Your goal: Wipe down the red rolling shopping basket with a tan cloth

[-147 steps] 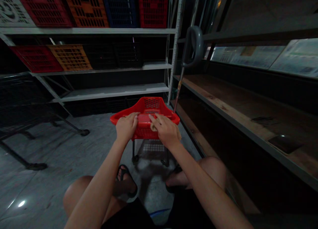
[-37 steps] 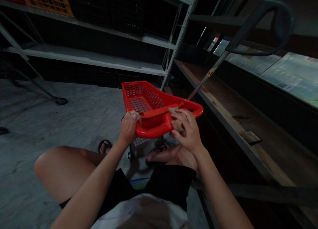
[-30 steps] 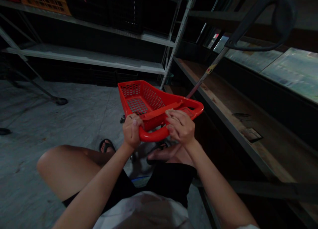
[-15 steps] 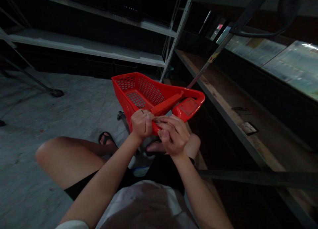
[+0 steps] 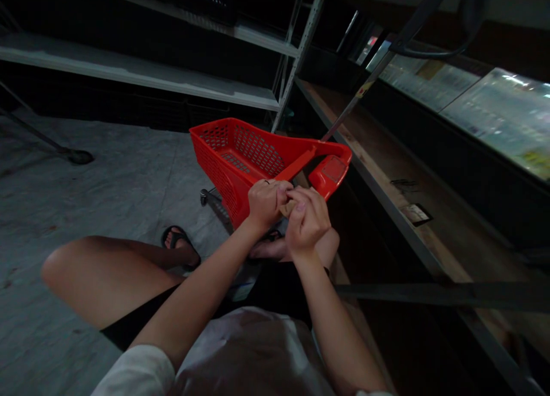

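A small red plastic shopping cart [image 5: 240,155] with a mesh basket stands tilted on the floor in front of my knees. Its long grey handle [image 5: 378,52] slants up to the upper right. My left hand [image 5: 264,201] is closed on the near rim of the red basket. My right hand [image 5: 307,218] is closed around a small tan rag [image 5: 287,208], pressed against the rim next to the left hand. The two hands touch each other.
Grey metal shelving [image 5: 141,75] runs along the back. A low wooden shelf [image 5: 387,172] with a dark flat item [image 5: 415,214] lies to the right. The grey concrete floor [image 5: 86,189] spreads to the left. My bare knee [image 5: 98,270] and sandalled foot [image 5: 178,241] sit below.
The cart has tilted and turned, its near rim now lower and closer to me. Both hands slid together along the rim, the right one still rubbing with the rag.
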`<state>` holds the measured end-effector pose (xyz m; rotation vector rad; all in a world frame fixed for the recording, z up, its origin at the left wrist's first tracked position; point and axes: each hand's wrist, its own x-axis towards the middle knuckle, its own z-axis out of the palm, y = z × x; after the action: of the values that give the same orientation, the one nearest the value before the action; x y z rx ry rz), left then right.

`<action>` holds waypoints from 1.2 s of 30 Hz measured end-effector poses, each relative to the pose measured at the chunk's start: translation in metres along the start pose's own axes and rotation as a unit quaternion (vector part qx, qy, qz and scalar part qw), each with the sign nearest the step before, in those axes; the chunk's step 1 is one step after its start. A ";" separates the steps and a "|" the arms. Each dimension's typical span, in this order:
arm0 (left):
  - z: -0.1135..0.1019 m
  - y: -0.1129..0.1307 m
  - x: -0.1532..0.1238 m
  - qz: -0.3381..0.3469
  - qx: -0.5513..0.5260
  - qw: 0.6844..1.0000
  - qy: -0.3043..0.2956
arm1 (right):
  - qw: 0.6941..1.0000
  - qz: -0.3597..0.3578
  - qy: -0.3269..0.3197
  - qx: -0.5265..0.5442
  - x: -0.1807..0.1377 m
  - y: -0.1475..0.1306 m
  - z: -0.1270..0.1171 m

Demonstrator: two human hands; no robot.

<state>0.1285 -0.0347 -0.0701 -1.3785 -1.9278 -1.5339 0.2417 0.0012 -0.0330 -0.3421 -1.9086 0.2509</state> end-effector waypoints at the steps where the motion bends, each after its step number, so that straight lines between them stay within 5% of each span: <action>1: -0.004 0.003 0.000 -0.014 -0.033 0.999 -0.004 | 1.000 0.019 -0.016 -0.007 0.002 -0.006 -0.001; 5: -0.022 0.017 -0.005 0.058 -0.151 0.986 -0.046 | 0.986 0.115 -0.120 0.023 0.017 -0.009 -0.010; 12: -0.042 0.003 -0.016 0.112 -0.082 0.978 -0.158 | 0.962 0.096 -0.231 0.110 0.038 0.030 -0.036; 17: -0.068 -0.018 -0.019 0.020 -0.089 0.995 -0.033 | 0.965 0.018 -0.260 -0.007 0.041 0.064 -0.030; 23: -0.061 0.045 -0.024 0.041 -0.095 0.994 -0.016 | 0.976 -0.033 -0.213 0.029 0.028 0.033 -0.017; 25: -0.058 0.047 -0.028 0.042 -0.065 0.997 0.007 | 0.977 -0.066 -0.200 0.040 0.025 0.019 -0.017; 29: -0.063 -0.018 -0.027 0.011 -0.026 1.000 0.002 | 0.973 -0.142 -0.181 0.019 0.023 0.011 -0.014; 33: -0.066 -0.102 -0.006 -0.103 0.001 0.992 0.078 | 0.971 -0.165 -0.170 0.031 0.025 0.018 -0.010; 36: -0.062 -0.102 0.005 -0.122 -0.022 0.989 0.079 | 0.972 -0.164 -0.164 0.035 0.026 0.022 -0.009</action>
<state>0.0237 -0.0819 -0.1012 -1.0305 -2.0329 -1.7471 0.2439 0.0315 -0.0146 0.0728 -2.2381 0.1589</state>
